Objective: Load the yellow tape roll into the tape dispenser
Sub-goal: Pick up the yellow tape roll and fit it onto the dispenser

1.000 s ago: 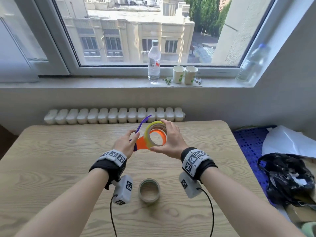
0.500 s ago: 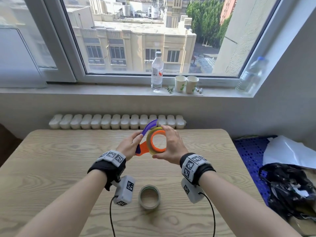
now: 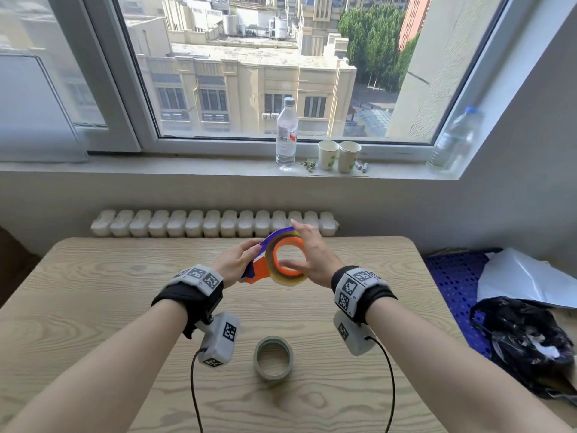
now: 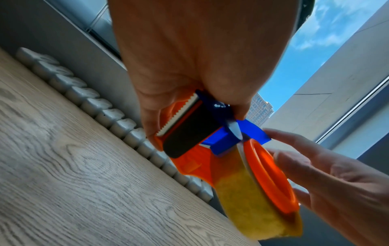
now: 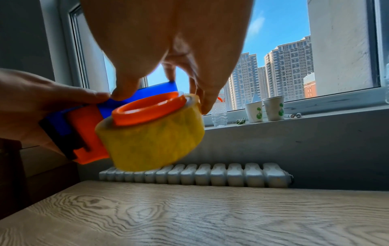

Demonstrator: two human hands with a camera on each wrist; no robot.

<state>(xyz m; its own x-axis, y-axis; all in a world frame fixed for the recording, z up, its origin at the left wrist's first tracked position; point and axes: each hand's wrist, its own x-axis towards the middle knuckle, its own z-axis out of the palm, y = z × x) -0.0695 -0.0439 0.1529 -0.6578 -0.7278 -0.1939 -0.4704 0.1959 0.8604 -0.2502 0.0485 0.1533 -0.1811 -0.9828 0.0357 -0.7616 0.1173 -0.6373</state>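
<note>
My left hand grips the orange and blue tape dispenser by its cutter end, above the far middle of the wooden table. The yellow tape roll sits around the dispenser's orange hub. My right hand spans the roll, with the thumb on the near side and the fingers over the far rim. In the left wrist view the serrated blade and black pad lie under my left hand. In the right wrist view the roll hangs tilted above the table and my right thumb touches the blue flap.
A grey tape roll lies flat on the table between my wrists. A white radiator runs behind the table's far edge. On the sill stand a water bottle, two paper cups and another bottle. A black bag lies to the right.
The yellow roll has slid over the orange hub. Both hands have tipped the dispenser so the hub's open face points more toward me. My head has tilted up a little.
</note>
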